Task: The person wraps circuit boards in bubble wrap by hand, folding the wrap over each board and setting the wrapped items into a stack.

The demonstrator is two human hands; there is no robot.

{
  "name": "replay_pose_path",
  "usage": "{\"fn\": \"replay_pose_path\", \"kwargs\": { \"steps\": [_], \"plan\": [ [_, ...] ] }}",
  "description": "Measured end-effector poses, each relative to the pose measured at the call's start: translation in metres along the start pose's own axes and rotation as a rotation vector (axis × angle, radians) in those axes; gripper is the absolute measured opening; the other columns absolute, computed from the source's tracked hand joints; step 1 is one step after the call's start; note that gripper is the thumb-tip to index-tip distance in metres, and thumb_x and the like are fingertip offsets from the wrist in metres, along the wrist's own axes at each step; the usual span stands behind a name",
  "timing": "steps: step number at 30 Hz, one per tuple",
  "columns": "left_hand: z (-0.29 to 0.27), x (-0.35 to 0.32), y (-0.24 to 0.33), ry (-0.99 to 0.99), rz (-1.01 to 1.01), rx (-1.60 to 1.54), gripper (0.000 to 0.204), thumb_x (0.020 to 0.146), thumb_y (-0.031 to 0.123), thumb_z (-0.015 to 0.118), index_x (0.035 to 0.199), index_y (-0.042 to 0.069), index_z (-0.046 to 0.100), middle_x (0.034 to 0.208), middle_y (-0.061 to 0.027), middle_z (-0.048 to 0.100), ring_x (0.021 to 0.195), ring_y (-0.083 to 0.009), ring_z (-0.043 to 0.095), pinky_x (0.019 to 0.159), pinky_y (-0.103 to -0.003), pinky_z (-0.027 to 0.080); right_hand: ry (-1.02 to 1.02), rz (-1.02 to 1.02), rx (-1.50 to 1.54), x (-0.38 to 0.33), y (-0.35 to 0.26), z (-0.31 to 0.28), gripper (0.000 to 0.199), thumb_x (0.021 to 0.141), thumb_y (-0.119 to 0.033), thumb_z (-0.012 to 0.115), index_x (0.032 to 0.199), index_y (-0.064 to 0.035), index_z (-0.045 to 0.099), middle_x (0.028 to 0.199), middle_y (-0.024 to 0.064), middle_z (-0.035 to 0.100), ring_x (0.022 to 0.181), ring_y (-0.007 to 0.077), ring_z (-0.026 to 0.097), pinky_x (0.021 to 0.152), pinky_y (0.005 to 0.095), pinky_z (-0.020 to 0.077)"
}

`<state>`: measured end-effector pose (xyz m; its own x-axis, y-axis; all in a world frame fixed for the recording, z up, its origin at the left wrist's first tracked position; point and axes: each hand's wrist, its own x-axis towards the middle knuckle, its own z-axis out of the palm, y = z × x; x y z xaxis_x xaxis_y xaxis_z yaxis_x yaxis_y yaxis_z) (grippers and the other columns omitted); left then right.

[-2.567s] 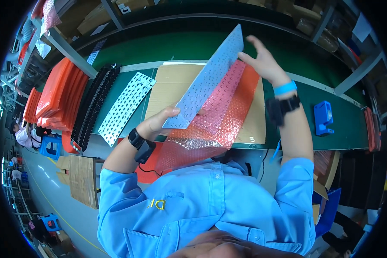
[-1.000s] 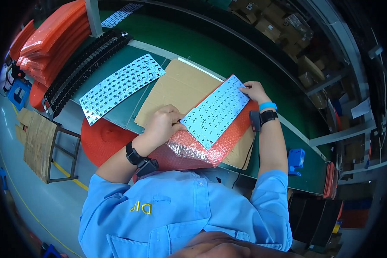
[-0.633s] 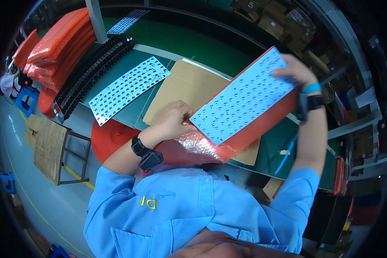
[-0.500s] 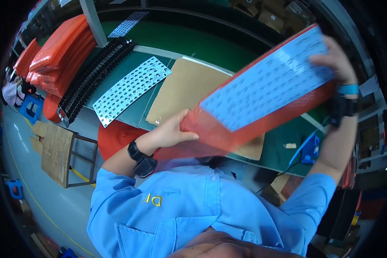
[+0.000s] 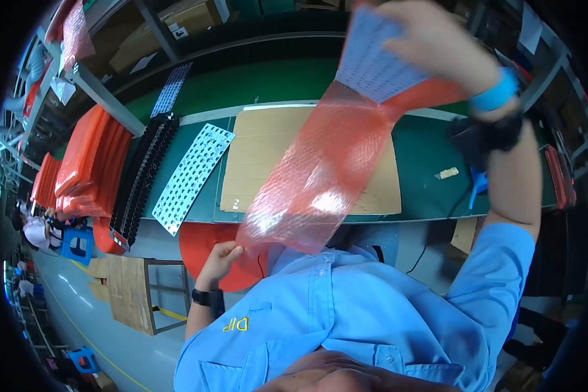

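Note:
My right hand [image 5: 431, 46] is raised high at the top of the view, gripping a pale perforated panel [image 5: 379, 62] inside the upper end of a red bubble-wrap bag [image 5: 320, 176]. The bag hangs slanting down toward me. My left hand [image 5: 221, 256] is low beside the bench edge, pinching the bag's lower corner. Beneath the bag a sheet of brown cardboard [image 5: 268, 157] lies on the green bench [image 5: 424, 176].
A second perforated panel [image 5: 193, 176] lies left of the cardboard, next to a row of black trays [image 5: 140, 176] and orange stacks [image 5: 78, 163]. A red round stool [image 5: 206, 245] stands below the bench. A small blue item [image 5: 478, 181] sits on the right.
The panel in its bag went from flat on the cardboard to lifted high at the right. My left hand slid down to the bag's lower end below the bench edge.

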<state>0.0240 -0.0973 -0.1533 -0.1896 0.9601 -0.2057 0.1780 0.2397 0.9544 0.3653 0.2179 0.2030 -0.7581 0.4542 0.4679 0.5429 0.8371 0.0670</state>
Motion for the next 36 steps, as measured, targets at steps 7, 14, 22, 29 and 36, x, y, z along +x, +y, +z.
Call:
{"fn": "replay_pose_path", "kwargs": {
  "steps": [7,14,22,29,36],
  "plan": [
    [0.004,-0.010,0.043,-0.539,-0.188,-0.292,0.010,0.096,0.011,0.061,0.102,0.004,0.063,0.091,0.0021,0.068,0.072,-0.0034,0.059,0.064,-0.020,0.048,-0.195,-0.255,-0.108,-0.073,-0.130,0.179,0.030,0.087,-0.027,0.062,0.100,-0.0004,0.057,0.093,0.0174,0.058,0.081,0.0295,0.066,0.059,0.0369,0.0554],
    [0.004,-0.030,0.036,-0.463,-0.294,-0.320,0.011,0.093,0.010,0.065,0.103,0.006,0.063,0.085,0.0033,0.067,0.068,-0.0028,0.057,0.059,-0.020,0.046,-0.370,-0.033,0.120,-0.083,-0.140,0.217,0.048,0.084,-0.043,0.066,0.104,-0.0003,0.054,0.100,0.0164,0.051,0.083,0.0283,0.062,0.057,0.0365,0.0561],
    [-0.007,-0.018,0.031,-0.593,-0.339,-0.219,0.016,0.089,0.016,0.071,0.100,0.006,0.064,0.085,0.0025,0.068,0.069,-0.0050,0.059,0.060,-0.021,0.048,-0.334,-0.050,0.028,-0.084,-0.145,0.229,0.050,0.084,-0.047,0.065,0.102,-0.0016,0.055,0.099,0.0136,0.051,0.090,0.0270,0.059,0.059,0.0359,0.0559],
    [-0.069,0.055,0.159,-0.165,0.252,0.465,0.031,0.086,0.034,0.074,0.098,0.005,0.069,0.083,-0.0061,0.070,0.074,-0.0151,0.066,0.068,-0.031,0.053,-0.365,-0.071,0.157,-0.081,-0.131,0.230,0.051,0.083,-0.048,0.066,0.100,-0.0012,0.055,0.098,0.0147,0.050,0.088,0.0284,0.059,0.062,0.0360,0.0549],
    [-0.150,0.301,0.179,0.614,0.017,1.034,0.042,0.087,0.040,0.070,0.110,0.006,0.068,0.102,-0.0188,0.070,0.099,-0.0302,0.067,0.086,-0.039,0.053,-0.262,-0.107,0.226,-0.087,-0.129,0.231,0.051,0.083,-0.048,0.066,0.099,-0.0006,0.055,0.098,0.0159,0.050,0.087,0.0298,0.059,0.062,0.0366,0.0544]
  ]
}}
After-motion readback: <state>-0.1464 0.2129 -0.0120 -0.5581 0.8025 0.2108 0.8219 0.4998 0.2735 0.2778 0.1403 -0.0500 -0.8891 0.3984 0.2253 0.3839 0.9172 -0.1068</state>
